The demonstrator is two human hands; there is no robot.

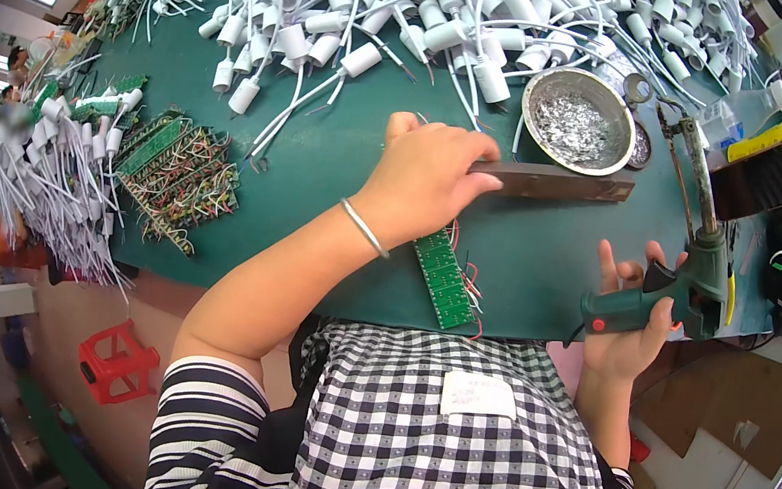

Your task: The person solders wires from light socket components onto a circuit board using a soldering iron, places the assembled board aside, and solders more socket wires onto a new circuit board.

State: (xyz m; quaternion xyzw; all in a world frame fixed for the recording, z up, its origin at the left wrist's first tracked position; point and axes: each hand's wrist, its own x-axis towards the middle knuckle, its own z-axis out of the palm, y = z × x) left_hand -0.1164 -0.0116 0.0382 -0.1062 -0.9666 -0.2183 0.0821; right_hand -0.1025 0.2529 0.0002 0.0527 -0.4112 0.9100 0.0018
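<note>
My left hand (429,177) is closed, with thumb and fingertip on either side of the left end of a dark brown bar (562,185). Its other fingers curl out of sight. Below that hand a narrow green circuit board strip (444,279) lies on the table, red and white wires at its edge. My right hand (631,331) holds the green handle of a soldering gun (629,310), thumb across it and some fingers stretched past it. The gun's metal parts rise beyond the handle. A round metal bowl (579,121) with silvery scraps sits behind the bar.
White lamp holders with wires (358,59) are heaped along the table's far side. Wired circuit boards (179,174) lie stacked at left, near more white wired parts (46,183). A yellow container (772,142) stands far right. A red stool (118,364) is on the floor.
</note>
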